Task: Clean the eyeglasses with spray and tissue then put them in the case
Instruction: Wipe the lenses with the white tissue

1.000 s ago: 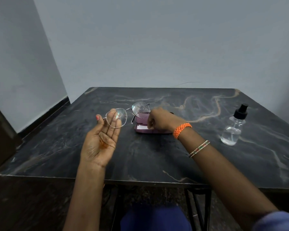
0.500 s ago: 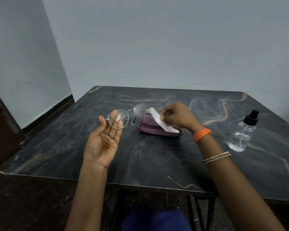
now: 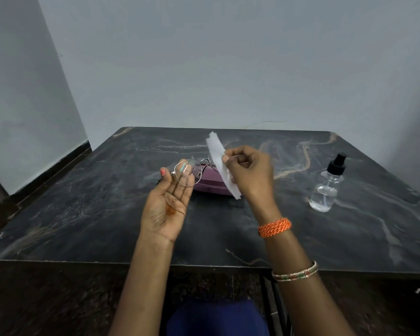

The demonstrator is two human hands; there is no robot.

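The right hand (image 3: 249,173) pinches a folded white tissue (image 3: 220,163) between thumb and fingers, while the left hand (image 3: 167,202) pinches the eyeglasses (image 3: 188,172) by the frame's edge, palm up. Both are above the purple case (image 3: 210,185) (closed, apparently); the spray bottle (image 3: 326,187) stands well right of it. Wiping hard against so light a hold could twist the thin frame or drop it.

Dim, even indoor light with no visible source; shadows on the dark marble table (image 3: 107,214) are faint. Wide-angle distortion bows the wall edges and table sides outward. Coloured glare streaks one lens of the eyeglasses (image 3: 188,172); the right hand (image 3: 251,173) is slightly motion-blurred.
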